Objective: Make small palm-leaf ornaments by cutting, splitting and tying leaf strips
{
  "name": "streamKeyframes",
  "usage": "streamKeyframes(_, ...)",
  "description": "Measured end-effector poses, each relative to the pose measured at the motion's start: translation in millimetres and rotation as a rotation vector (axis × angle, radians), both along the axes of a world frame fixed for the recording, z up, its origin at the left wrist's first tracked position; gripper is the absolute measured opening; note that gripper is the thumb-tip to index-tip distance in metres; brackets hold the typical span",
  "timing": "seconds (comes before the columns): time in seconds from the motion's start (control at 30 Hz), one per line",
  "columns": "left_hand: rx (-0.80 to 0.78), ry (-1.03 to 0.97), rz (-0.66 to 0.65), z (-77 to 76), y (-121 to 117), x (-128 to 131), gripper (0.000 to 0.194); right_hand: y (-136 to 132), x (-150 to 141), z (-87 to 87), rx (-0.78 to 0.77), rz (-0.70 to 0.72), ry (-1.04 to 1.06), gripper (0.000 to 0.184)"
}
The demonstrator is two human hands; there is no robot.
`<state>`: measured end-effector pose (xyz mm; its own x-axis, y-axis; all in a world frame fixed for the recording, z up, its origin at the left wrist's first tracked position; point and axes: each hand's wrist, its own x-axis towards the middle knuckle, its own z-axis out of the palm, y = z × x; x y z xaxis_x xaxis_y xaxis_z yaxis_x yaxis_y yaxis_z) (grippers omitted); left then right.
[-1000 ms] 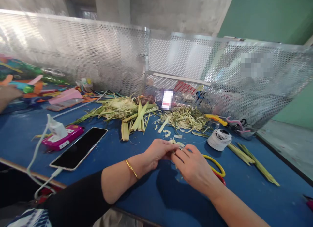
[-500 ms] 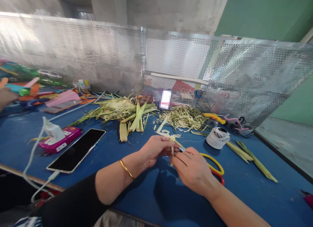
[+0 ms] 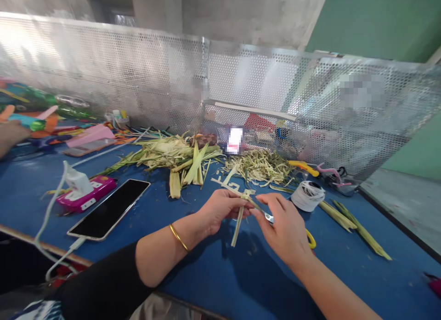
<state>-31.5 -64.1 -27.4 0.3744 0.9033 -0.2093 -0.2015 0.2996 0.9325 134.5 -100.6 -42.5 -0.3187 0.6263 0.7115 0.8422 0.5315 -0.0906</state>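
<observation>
My left hand pinches a small folded piece of pale corn husk between thumb and fingers. A narrow strip of it hangs down below the fingertips. My right hand is curled around scissors; their metal pivot shows between thumb and forefinger, with a bit of yellow handle behind the hand. The blades point toward the husk and are partly hidden. My right thumb tip is close to the husk, and whether it touches is unclear. Cut husk scraps lie just beyond my hands.
On the blue table lie a husk pile, shredded husk, a spool of white thread and green stalks. A phone and pink power strip are left. Another person's hand is far left.
My right hand has shifted slightly right and its thumb and forefinger have spread. The scissors' pivot has come into view, and the hanging husk strip is more exposed.
</observation>
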Motion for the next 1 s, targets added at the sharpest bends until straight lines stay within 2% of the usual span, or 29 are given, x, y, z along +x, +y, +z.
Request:
streamKeyframes(0.1, -0.001, 0.020, 0.014, 0.6, -1, 1, 0.007, 7, 4, -2.5, -0.336, -0.024, 0.061, 0.030)
streamKeyframes(0.17, -0.019, 0.010, 0.024, -0.2, -1, 1, 0.005, 9, 4, -2.3, -0.470, -0.003, 0.094, 0.037)
streamKeyframes(0.3, -0.019, -0.017, 0.016, -4.6, 0, 3, 0.014, 7, 2, 1.1, -0.482, -0.010, 0.070, 0.036)
streamKeyframes(0.47, -0.064, -0.007, 0.010, -6.3, 2, 4, 0.018, 2, 4, 10.6, -0.600, 0.043, 0.136, 0.033)
streamKeyframes(0.57, -0.061, -0.019, 0.009, -5.3, 4, 3, 0.018, 1, 8, 19.2, -0.736, 0.100, 0.307, 0.035)
streamKeyframes(0.67, -0.053, -0.025, -0.019, -3.9, 4, 1, 0.016, 4, 11, 22.2, -0.868, 0.168, 0.577, 0.042)
streamKeyframes(0.83, -0.040, 0.026, -0.163, -0.3, 0, -1, 0.032, 14, 8, 9.7, -1.164, 0.210, 1.001, 0.048)
streamKeyframes(1.0, -0.004, 0.062, -0.213, -1.5, -2, 1, 0.035, 14, 1, 0.3, -1.022, 0.253, 1.230, 0.034)
